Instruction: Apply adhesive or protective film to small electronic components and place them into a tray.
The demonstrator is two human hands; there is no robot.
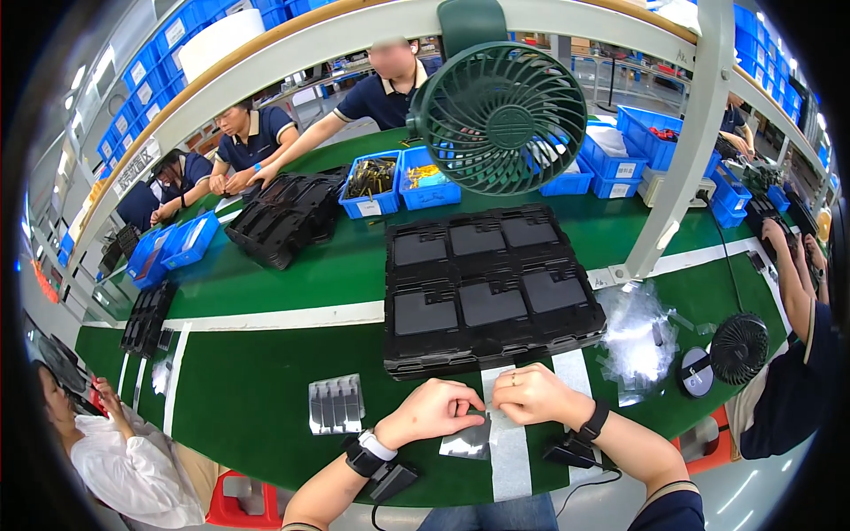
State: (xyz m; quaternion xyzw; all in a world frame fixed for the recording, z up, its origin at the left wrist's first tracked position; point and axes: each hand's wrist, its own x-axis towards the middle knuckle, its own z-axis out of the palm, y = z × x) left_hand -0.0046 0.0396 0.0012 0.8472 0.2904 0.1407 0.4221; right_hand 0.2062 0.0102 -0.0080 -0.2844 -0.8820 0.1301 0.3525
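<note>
Both hands are meeting at six o'clock on the green table (266, 389). The left hand (431, 411) and the right hand (529, 395) are each pinching an edge of a small clear plastic bag holding a dark flat part (467, 437). At twelve o'clock from them a stacked black moulded tray (491, 288) is sitting; at nine o'clock, a small grey ribbed tray (336, 404).

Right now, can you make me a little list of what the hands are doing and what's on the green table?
left hand: pinching the edge of a small clear bag
right hand: touching the same bag's top edge
in front: stack of black trays with six compartments
left side: small grey ridged tray
right side: pile of clear bags, small black fan
further back: big green fan, blue bins
</note>
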